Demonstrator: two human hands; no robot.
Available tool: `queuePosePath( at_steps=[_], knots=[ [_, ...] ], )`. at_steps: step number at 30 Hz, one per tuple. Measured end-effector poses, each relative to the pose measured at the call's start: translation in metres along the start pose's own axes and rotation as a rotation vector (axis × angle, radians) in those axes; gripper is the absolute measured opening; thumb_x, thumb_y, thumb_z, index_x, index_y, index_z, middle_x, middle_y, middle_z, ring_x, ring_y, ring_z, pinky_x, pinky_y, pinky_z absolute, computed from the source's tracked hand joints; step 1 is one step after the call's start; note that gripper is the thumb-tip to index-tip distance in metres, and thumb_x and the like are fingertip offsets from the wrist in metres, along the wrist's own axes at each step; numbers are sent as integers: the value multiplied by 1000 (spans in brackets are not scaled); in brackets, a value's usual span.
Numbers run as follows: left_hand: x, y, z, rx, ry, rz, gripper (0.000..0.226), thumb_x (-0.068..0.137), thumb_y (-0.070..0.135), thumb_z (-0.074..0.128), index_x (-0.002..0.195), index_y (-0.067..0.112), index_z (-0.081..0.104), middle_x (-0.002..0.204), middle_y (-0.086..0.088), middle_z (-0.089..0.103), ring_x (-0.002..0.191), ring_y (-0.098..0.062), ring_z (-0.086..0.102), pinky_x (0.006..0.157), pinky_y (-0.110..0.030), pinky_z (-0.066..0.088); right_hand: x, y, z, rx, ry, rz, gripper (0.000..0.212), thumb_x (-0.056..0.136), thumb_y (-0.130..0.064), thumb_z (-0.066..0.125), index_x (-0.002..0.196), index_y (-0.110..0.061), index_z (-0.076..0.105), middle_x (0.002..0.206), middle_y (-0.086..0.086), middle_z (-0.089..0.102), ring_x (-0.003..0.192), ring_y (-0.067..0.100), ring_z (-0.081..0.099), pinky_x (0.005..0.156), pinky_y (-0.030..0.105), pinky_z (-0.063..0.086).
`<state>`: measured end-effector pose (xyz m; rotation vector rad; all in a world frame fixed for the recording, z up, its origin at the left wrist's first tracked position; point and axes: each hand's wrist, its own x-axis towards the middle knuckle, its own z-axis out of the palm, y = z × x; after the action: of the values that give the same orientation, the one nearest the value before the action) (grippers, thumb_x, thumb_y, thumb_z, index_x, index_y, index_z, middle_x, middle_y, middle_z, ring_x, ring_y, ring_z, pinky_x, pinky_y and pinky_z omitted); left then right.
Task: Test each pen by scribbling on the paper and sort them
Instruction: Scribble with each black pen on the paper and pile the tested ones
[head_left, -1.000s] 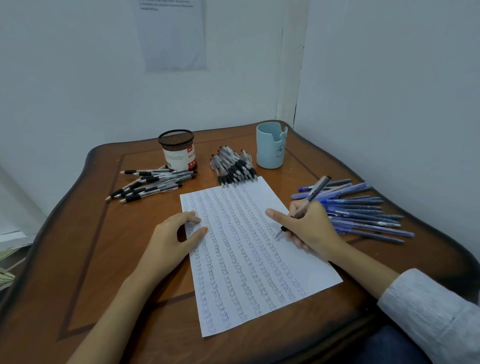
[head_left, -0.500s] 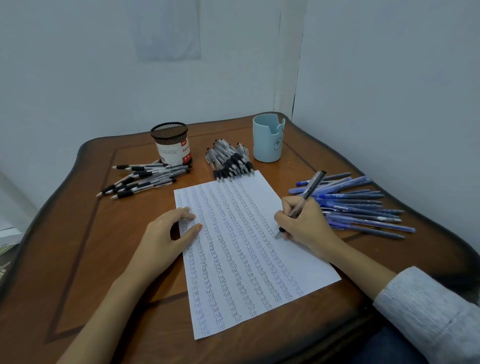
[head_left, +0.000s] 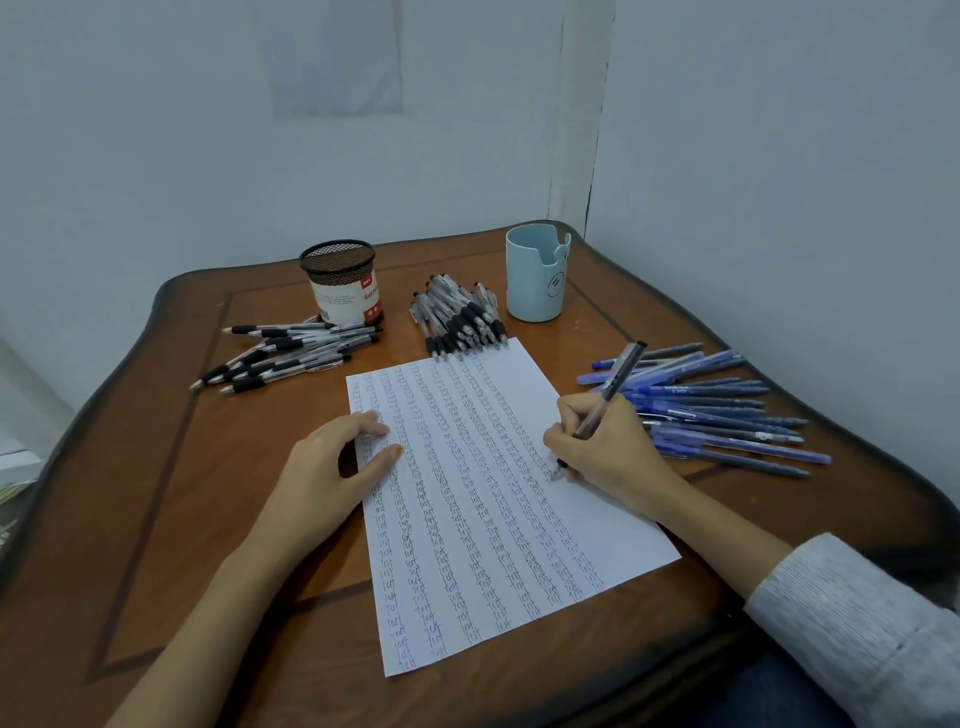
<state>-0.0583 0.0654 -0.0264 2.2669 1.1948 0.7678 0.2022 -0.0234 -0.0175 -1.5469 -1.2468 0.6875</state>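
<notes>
Now right hand pinches pen, tip on paper; left hand lies relaxed on its edge. Risk: paper slides w/ such light hold, scribble goes crooked.

Right hand grips a pen — tip on the paper — left hand pressing its edge.

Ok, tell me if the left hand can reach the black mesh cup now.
Probably yes: the left hand holds nothing, only rests on the paper, and just flat-lying black-grip pens sit between it and the mesh cup.
</notes>
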Motion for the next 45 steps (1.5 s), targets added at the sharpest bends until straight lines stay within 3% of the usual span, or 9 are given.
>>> queuePosePath(
  at_steps=[6,15,22,25,29,35,37,40,45],
  knots=[
    [-1,0,0,-10,5,4,22,86,31,67,107,30,60,132,5,56,121,-3,46,100,-23,35,1,1,0,3,-18,8,27,83,11,58,60,8,44,55,12,36,46,20,49,42,21,46],
    [0,0,0,-7,9,4,22,86,30,67,106,30,60,131,7,56,117,2,43,98,-20,34,1,4,-1,15,-21,-17,30,84,10,58,59,11,41,57,14,37,51,30,48,42,21,46],
    [-1,1,0,-11,11,6,22,85,31,67,106,31,60,132,6,56,120,-1,44,100,-23,35,3,6,-1,33,-23,-19,31,84,11,57,58,5,40,56,12,33,45,16,45,42,20,45],
    [-1,1,0,-9,8,7,22,86,31,67,107,30,60,133,5,56,118,2,42,99,-21,34,4,8,-1,44,1,-18,29,84,10,58,61,10,41,57,14,37,48,22,48,43,22,46],
    [0,1,0,-6,10,8,24,86,30,67,108,27,61,133,4,56,117,3,42,99,-20,34,1,8,1,21,-5,-54,34,84,11,56,57,-2,39,56,11,32,51,22,42,45,20,43],
    [0,1,0,-8,13,8,24,86,29,67,109,25,62,133,3,56,117,2,43,98,-20,34,6,2,-7,396,-25,133,33,92,-6,59,62,-4,44,53,10,51,31,11,38,32,16,24],
    [0,1,0,-11,14,9,25,86,30,67,109,24,63,133,4,57,118,2,43,99,-20,34,7,1,-7,422,-39,148,31,95,-20,56,68,-8,47,53,7,54,32,10,34,33,18,22],
    [0,0,0,-13,12,8,25,86,30,67,110,23,63,133,3,57,118,1,43,99,-21,35,7,1,-6,406,-38,149,34,95,-44,44,94,-11,52,45,1,44,32,9,31,34,18,24],
    [0,0,0,2,12,10,25,87,30,67,110,24,62,132,5,56,116,3,42,97,-19,33,8,1,-8,370,-58,143,24,101,-27,43,117,-18,58,57,4,60,39,13,37,34,21,28]
  ],
)
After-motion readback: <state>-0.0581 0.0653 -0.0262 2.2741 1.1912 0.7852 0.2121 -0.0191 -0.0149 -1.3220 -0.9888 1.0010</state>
